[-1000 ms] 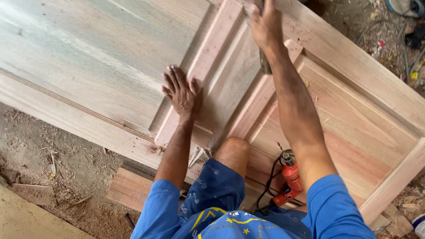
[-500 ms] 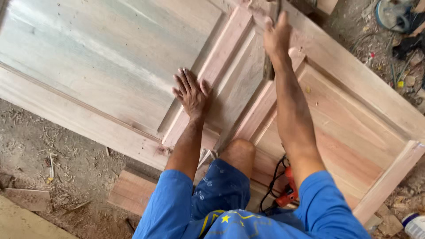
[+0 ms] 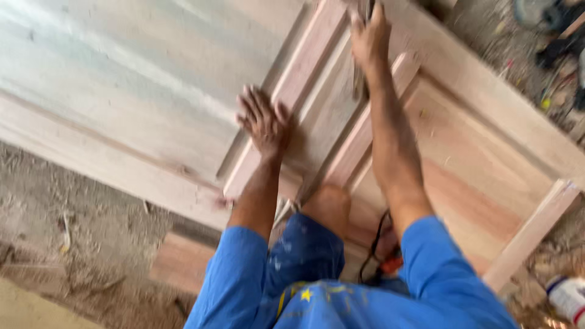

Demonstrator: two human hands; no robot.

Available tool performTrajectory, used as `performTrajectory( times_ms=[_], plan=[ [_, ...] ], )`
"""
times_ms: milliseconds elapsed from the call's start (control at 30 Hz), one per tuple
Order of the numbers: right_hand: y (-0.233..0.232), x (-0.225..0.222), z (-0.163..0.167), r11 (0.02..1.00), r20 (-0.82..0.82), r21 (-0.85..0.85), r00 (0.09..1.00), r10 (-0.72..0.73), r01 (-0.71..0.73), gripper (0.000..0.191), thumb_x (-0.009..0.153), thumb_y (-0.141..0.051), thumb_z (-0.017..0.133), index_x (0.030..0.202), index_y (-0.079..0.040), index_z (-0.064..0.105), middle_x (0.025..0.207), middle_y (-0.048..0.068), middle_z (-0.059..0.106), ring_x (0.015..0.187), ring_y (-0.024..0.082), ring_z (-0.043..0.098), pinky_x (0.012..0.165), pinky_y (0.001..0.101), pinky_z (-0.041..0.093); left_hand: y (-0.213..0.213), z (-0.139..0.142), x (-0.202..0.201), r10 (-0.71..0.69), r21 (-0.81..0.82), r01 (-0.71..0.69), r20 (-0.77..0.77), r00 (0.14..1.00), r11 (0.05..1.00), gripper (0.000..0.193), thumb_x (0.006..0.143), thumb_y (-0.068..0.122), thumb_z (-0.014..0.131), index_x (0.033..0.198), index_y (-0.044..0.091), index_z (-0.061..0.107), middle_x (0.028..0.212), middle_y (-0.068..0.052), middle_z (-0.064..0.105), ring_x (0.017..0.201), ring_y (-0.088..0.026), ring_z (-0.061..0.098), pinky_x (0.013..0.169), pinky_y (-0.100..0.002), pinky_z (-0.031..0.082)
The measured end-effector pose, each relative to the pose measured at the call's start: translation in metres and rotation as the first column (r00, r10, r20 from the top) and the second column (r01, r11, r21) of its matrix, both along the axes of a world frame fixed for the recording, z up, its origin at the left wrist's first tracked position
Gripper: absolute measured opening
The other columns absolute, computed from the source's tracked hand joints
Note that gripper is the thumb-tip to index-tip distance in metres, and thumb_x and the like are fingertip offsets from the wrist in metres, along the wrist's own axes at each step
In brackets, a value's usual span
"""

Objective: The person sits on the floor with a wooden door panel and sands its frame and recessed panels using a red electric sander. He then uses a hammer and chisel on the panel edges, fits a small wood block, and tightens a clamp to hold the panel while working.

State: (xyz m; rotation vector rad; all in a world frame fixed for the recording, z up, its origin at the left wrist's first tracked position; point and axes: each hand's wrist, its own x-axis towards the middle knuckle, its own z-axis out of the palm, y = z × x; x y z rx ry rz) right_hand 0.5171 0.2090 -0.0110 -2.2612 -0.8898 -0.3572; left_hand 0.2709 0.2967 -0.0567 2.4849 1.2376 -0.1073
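Observation:
A large unfinished wooden panel door (image 3: 487, 158) lies flat in front of me. My left hand (image 3: 263, 122) rests flat with fingers spread on a raised rail of the door. My right hand (image 3: 369, 38) reaches further out along the middle rail and grips a thin dark hand tool (image 3: 357, 78) whose blade points back toward me against the groove. The picture is blurred, so the tool's kind is unclear. My bare knee (image 3: 329, 204) presses on the door's near edge between my blue sleeves.
An orange power tool (image 3: 391, 264) with a black cord lies by my right thigh. A short plank (image 3: 181, 261) lies on the dirt floor, which is strewn with wood scraps. A white container (image 3: 567, 296) stands at bottom right, and dark clutter (image 3: 551, 24) lies at top right.
The view has shifted and blurred, so both hands sit lower in the frame. My left hand stays flat on the rail. My right hand keeps its grip near the groove.

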Motion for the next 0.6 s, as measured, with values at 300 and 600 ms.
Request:
performTrajectory(
  times_ms=[300, 600],
  plan=[
    [-0.009, -0.022, 0.031, 0.797, -0.052, 0.597, 0.996, -0.074, 0.091, 0.036, 0.113, -0.016, 0.05, 0.141, 0.003, 0.039, 0.075, 0.007, 0.067, 0.051, 0.014, 0.062, 0.041, 0.029, 0.053, -0.003, -0.006, -0.001, 0.035, -0.014, -0.035, -0.012, 0.999, 0.999, 0.074, 0.11, 0.051, 0.029, 0.168, 0.01, 0.008, 0.176, -0.009, 0.004, 0.162, -0.032, 0.0, 0.129, -0.06, 0.001],
    [-0.024, -0.026, 0.023, 0.939, -0.418, 0.288, 0.907, -0.053, 0.187, 0.026, 0.109, -0.014, 0.059, 0.127, 0.002, 0.051, 0.08, 0.008, 0.071, 0.055, 0.012, 0.069, 0.047, 0.0289, 0.058, -0.001, -0.003, -0.003, 0.036, -0.01, -0.036, 0.011, 0.999, 0.999, 0.074, 0.11, 0.05, 0.031, 0.167, 0.008, 0.008, 0.175, -0.011, 0.004, 0.161, -0.033, 0.001, 0.128, -0.061, 0.003]
  ],
)
